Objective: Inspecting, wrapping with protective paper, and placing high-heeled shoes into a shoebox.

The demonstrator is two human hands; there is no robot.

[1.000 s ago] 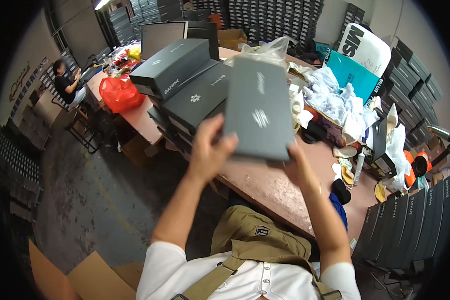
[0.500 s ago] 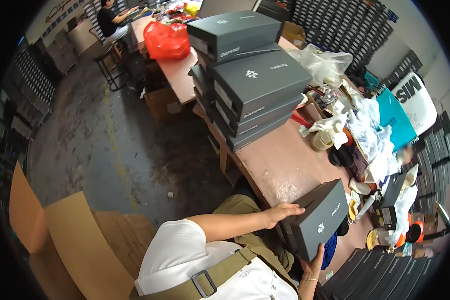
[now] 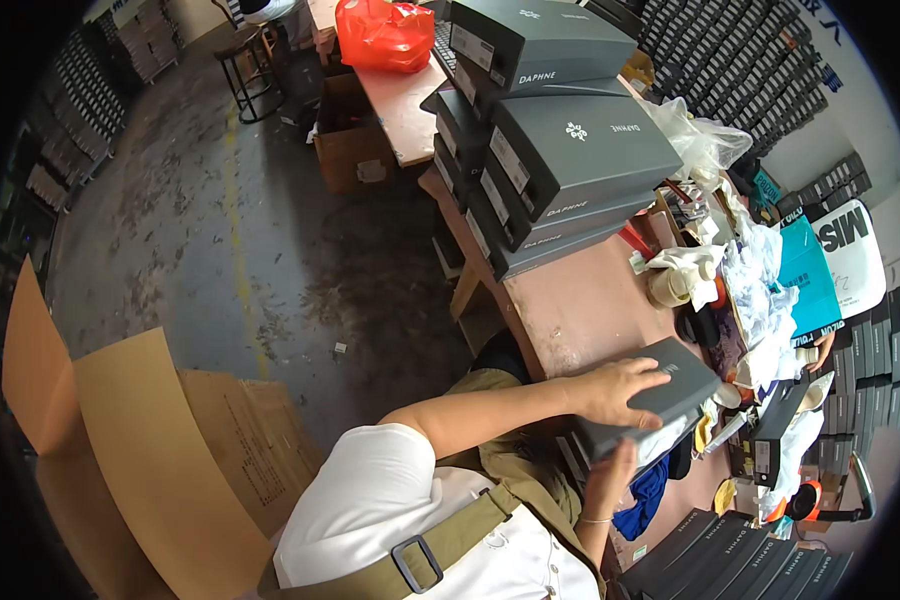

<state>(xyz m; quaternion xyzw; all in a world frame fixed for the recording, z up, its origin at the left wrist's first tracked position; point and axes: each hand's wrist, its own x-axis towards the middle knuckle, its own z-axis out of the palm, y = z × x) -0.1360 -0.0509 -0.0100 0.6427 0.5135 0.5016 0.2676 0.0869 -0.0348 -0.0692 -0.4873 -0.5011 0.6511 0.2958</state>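
Observation:
A dark grey shoebox (image 3: 685, 372) rests at the near edge of the pinkish worktable (image 3: 580, 310), just in front of me. Across its lid lies my left hand (image 3: 612, 392), fingers spread. My right hand (image 3: 612, 474) grips the box at its near edge, its fingertips partly hidden. White material (image 3: 667, 438) shows along the box's right side, below the lid's edge; what else is inside is hidden. Beside my right hand, blue cloth (image 3: 643, 505) hangs at the table.
Stacked grey shoeboxes (image 3: 585, 150) stand farther along the table, with a red plastic bag (image 3: 385, 35) beyond. Crumpled white paper (image 3: 765, 270) and clutter line the right side. More shoeboxes (image 3: 705, 560) sit lower right. An open cardboard carton (image 3: 160, 430) stands left. Another person's hand (image 3: 822, 353) shows far right.
The shoebox has gone from tilted up to lying flatter, and white now shows under its lid. My left hand has moved from its left edge onto the lid. The view has shifted.

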